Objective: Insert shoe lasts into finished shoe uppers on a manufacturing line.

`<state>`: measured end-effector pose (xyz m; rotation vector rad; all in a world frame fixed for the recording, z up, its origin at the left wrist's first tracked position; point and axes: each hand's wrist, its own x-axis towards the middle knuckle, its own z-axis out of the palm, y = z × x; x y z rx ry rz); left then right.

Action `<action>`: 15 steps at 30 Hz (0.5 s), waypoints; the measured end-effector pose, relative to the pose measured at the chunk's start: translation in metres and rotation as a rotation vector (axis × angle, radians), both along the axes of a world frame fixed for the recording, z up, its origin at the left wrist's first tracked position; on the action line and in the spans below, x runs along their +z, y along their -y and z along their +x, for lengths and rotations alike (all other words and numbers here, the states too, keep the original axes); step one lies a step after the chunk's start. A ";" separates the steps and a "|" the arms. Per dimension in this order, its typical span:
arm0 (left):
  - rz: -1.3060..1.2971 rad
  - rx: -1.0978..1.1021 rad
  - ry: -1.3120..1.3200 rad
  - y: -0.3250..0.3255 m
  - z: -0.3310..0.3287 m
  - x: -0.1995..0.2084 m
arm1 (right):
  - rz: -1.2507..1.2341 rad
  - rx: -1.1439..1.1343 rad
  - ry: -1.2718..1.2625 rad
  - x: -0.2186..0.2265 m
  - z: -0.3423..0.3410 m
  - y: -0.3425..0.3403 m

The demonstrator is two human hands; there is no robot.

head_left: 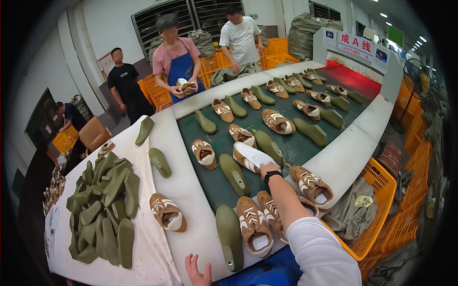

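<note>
My right hand (270, 168) reaches over the green conveyor belt (205, 183) and closes on one end of a brown sneaker (247, 157), which lies tipped with its white underside facing up. Fingers apart and holding nothing, my left hand (197, 270) is low over the white table edge. Between the hands, a green shoe last (229, 233) lies beside an upright brown-and-white sneaker (254, 226). Another sneaker (270, 209) is partly hidden by my right forearm. Close to the tipped sneaker are two more lasts, a left one (234, 174) and a right one (268, 147).
A heap of green lasts (102, 205) covers the cloth-topped table at left, with a single sneaker (168, 212) beside it. Sneakers and lasts line the belt. An orange crate (381, 190) holding grey cloth stands at right. Across the belt, a person in a blue apron (180, 71) holds a shoe.
</note>
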<state>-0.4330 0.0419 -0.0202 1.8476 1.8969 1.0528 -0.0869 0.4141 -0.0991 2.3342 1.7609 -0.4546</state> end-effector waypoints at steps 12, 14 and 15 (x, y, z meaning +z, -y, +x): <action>0.026 -0.006 0.012 -0.002 0.001 0.011 | 0.188 -0.141 -0.327 0.006 0.019 -0.010; 0.067 -0.016 -0.060 -0.006 0.002 0.015 | 0.397 -0.132 -0.508 0.028 0.022 -0.010; 0.111 -0.035 -0.133 -0.010 0.003 0.017 | 0.516 -0.104 -0.610 0.035 0.030 -0.007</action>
